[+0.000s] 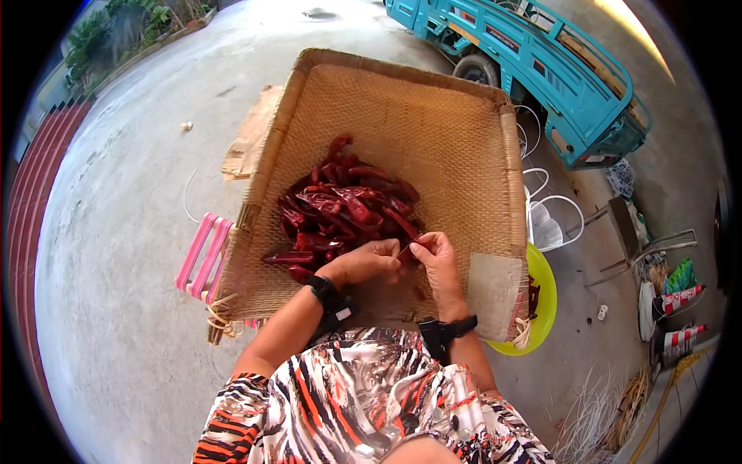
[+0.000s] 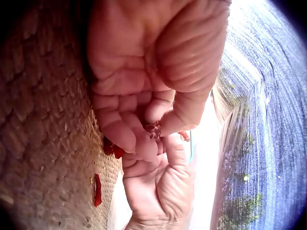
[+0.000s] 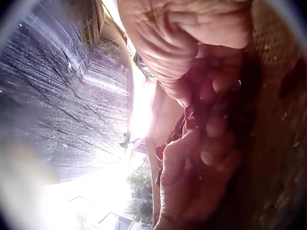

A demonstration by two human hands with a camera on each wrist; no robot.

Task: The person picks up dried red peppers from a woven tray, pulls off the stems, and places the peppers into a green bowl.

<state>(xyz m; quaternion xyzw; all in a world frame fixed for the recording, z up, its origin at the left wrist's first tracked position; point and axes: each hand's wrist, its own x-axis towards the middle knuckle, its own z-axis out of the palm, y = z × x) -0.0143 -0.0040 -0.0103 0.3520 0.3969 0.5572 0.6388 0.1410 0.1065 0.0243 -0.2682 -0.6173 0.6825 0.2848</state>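
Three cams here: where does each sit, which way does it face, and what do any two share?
Head: worn on the head, facing forward and down at the woven tray and red chillies; left hand, right hand, forearms and patterned top show.
Left wrist: on that wrist, looking along the left hand, which fills the top; the right hand shows below.
Right wrist: on that wrist, looking along the right hand, at top; the left hand shows below.
Shared: both wrist views show the hands meeting at a small reddish piece.
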